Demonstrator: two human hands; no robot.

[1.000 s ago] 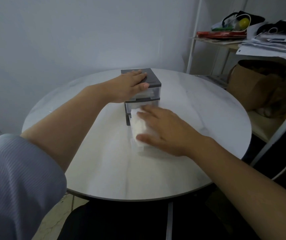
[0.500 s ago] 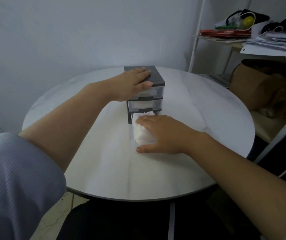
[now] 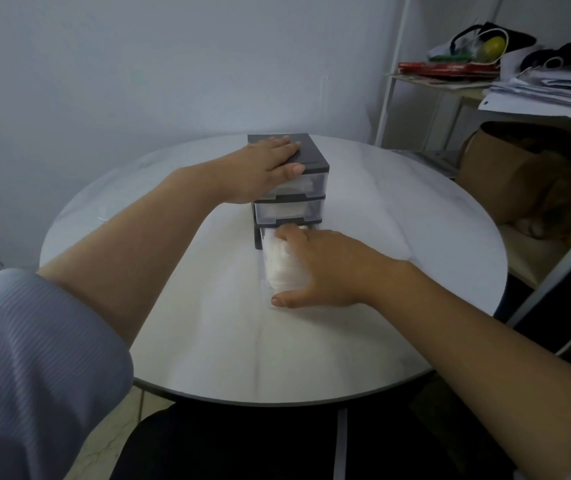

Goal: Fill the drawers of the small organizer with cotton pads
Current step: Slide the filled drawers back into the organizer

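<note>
Left hand: my left hand (image 3: 266,168) lies flat on the dark lid of the organizer (image 3: 311,161). The fingers are straight and press down. It holds nothing.

Organizer: it stands on the round white table (image 3: 207,334), far from me, near the back edge. It is a small dark box with see-through drawers.

Top drawer (image 3: 308,184): pushed in. I see white through its front, so I think it has pads in it.

Middle drawer (image 3: 284,212): pushed in too, with white showing inside.

Bottom drawer (image 3: 266,287): pulled out toward me. Its long side runs straight from me to the organizer. The far end sits in its slot.

Cotton pads (image 3: 278,261): soft, white and puffy. They fill the bottom drawer and poke up a bit over its top.

Right hand: my right hand (image 3: 322,268) lies over the pads. The fingers are laid out fairly straight on top, and my thumb touches the near end of the drawer. It is a loose, wide hold, not a pinch.

What matters next: the slot is straight ahead of my thumb. My right hand is the near one, so I think it should push the drawer along its long side, while my left hand stops the box from sliding.

Watch out: pads that stick up could catch on the slot's edge.
</note>
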